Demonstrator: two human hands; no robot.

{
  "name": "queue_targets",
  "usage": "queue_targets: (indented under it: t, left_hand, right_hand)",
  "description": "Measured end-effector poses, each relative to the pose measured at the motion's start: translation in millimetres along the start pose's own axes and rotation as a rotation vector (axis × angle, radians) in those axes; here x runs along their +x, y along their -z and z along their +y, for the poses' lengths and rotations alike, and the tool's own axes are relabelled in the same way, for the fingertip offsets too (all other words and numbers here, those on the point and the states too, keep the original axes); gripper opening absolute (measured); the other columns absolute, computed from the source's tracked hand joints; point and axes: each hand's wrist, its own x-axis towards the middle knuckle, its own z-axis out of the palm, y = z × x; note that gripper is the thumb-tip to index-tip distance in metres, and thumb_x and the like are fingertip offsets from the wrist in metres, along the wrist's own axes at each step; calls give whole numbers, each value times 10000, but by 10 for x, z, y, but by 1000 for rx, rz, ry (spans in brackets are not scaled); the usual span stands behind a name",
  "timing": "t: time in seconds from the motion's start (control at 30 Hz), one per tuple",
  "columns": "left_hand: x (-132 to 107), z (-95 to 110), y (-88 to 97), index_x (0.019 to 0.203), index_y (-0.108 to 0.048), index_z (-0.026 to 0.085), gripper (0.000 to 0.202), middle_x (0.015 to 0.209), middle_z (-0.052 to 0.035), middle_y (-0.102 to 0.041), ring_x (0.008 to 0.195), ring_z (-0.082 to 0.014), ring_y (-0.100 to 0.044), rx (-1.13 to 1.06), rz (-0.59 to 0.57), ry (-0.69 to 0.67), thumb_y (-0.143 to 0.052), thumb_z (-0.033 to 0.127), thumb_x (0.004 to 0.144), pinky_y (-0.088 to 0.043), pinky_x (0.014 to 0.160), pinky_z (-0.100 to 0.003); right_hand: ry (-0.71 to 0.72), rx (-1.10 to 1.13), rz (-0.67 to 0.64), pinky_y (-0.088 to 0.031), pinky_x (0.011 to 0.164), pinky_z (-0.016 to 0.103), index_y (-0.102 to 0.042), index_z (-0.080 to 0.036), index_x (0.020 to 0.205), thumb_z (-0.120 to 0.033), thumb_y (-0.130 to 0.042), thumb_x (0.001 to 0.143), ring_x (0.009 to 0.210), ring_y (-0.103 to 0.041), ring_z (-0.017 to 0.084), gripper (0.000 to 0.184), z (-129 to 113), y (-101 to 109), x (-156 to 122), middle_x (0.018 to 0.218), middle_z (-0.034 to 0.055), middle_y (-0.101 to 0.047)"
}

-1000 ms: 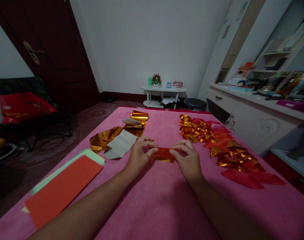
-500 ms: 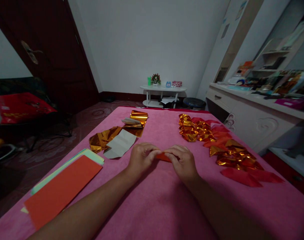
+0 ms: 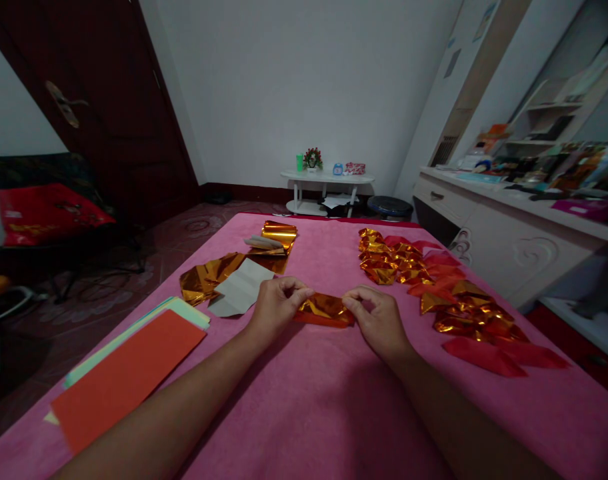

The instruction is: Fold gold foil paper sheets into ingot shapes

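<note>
The left hand [image 3: 277, 308] pinches the left end of a small gold-and-red foil piece [image 3: 324, 310] between thumb and fingertips, and the right hand [image 3: 379, 319] pinches its right end the same way. The piece lies low over the pink cloth [image 3: 309, 407], in the middle of the table. The shaping likely goes best with even, light tension from both pinches, since thin foil creases and tears easily. Finished folded pieces [image 3: 434, 287] lie to the right. Gold foil sheets [image 3: 209, 277] and an orange sheet [image 3: 127, 377] lie to the left.
</note>
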Motion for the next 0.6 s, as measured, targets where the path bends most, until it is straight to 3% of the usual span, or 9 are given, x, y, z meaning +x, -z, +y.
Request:
queue_targets:
  t: [0.1, 0.23, 0.33, 0.47, 0.6]
  left_hand:
    - [-12, 44, 17, 668, -666, 159, 242, 622, -28, -643, 566, -137, -544, 124, -54, -72, -591, 355, 790, -348, 544, -242]
    - [-73, 213, 0, 727, -710, 199, 191, 692, -51, -681, 642, -165, -561, 309, -122, -304, -614, 355, 782, -334, 648, -288]
    - [-107, 310, -31, 703, -707, 198, 285, 642, -71, -657, 636, -172, -539, 467, -196, -431, -554, 402, 830, -310, 693, -318]
    - [-81, 301, 0, 671, -662, 172, 380, 618, -58, -629, 616, -158, -508, 692, -296, -482, -454, 398, 895, -288, 709, -330]
    - [-8, 213, 98, 682, -643, 167, 423, 632, -45, -627, 636, -152, -508, 753, -292, -506, -399, 416, 922, -277, 713, -327]
  right_hand:
    - [20, -58, -27, -392, 578, 251, -576, -191, 635, -228, -506, 813, 608, -515, 143, 195, -10, 0, -3, 637, 5, -566]
    - [86, -163, -94, -390, 615, 254, -589, -198, 678, -193, -505, 820, 659, -529, 150, 165, -84, -38, -20, 684, 9, -586]
    - [145, -206, -143, -390, 645, 256, -591, -198, 715, -178, -470, 846, 692, -536, 151, 180, -137, -72, -38, 724, 17, -600]
    - [165, -197, -169, -381, 628, 247, -555, -188, 680, -184, -463, 864, 677, -532, 143, 206, -140, -55, -32, 709, 15, -587]
    - [143, -202, -145, -376, 624, 248, -548, -182, 661, -179, -476, 866, 666, -532, 140, 217, -89, 35, 21, 691, 9, -577]
